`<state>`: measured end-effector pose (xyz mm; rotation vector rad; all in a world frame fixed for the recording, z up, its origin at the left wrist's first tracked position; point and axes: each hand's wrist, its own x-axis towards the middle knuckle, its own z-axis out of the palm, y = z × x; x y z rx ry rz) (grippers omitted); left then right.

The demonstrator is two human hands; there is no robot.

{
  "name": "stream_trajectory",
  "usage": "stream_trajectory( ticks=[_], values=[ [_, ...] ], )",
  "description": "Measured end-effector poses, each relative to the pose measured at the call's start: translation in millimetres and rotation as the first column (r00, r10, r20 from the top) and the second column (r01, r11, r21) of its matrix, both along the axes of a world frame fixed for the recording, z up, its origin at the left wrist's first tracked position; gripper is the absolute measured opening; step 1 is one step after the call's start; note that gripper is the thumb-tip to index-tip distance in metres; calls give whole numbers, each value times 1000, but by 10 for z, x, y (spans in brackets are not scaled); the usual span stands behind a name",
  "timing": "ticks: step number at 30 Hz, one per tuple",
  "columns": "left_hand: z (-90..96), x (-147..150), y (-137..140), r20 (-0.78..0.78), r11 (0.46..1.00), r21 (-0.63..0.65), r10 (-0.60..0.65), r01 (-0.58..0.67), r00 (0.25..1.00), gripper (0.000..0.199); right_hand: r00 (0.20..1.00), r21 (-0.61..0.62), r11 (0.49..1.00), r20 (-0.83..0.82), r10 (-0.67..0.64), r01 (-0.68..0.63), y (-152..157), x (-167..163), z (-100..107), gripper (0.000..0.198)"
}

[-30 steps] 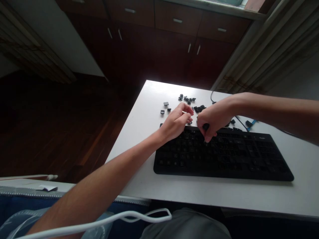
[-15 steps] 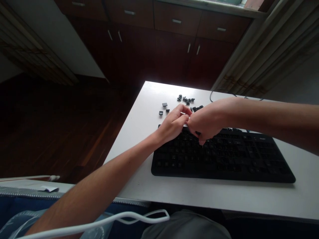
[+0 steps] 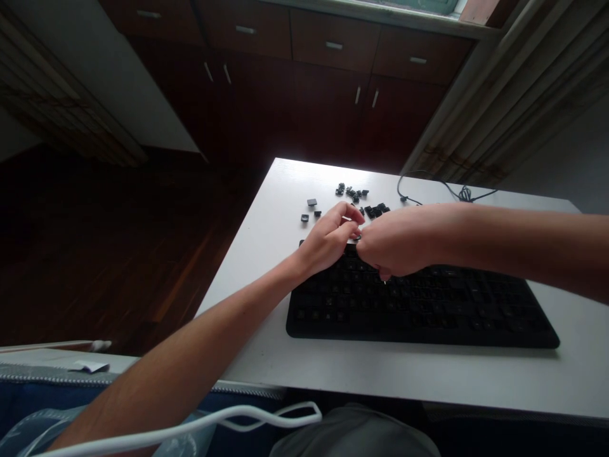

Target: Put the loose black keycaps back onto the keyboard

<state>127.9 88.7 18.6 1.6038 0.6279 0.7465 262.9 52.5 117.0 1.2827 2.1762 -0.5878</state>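
A black keyboard (image 3: pixel 399 317) lies on the white table, several of its keys uncapped or too dark to make out. My left hand (image 3: pixel 327 240) rests over its top left edge. The thumb and fingertips pinch together near a tiny dark piece, too small to name. Touching those fingertips, my right hand (image 3: pixel 397 242) is closed above the upper rows, back of the hand up. A thin pale tip pokes out beneath its fist; the rest of that object is hidden. Loose black keycaps (image 3: pixel 378 210) lie just beyond both hands.
More small black pieces (image 3: pixel 352 193) and a few separate keycaps (image 3: pixel 311 203) sit behind my left hand. A black cable (image 3: pixel 465 193) is coiled at the table's far side. In the foreground, a white bent rod (image 3: pixel 228 416) crosses the view. Dark red cabinets (image 3: pixel 295 114) stand beyond.
My right wrist and forearm have dropped slightly, uncovering more of the cable behind. Both hands stay together at the same spot. The view has shifted a little.
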Motion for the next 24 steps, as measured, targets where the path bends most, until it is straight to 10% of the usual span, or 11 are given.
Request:
stream_trajectory(
  ticks=[5,14,24],
  values=[
    [-32,12,12,32,1000,-3,-9,9,999,16,986,-150,988,157,61,-37,114,63,99,12],
    [-15,9,6,12,1000,-12,-12,12,1000,15,952,-30,997,297,78,-72,-168,-216,229,11],
    [-23,16,6,43,999,-37,-28,29,999,15,979,-138,990,202,41,-13,117,46,99,8]
  ],
)
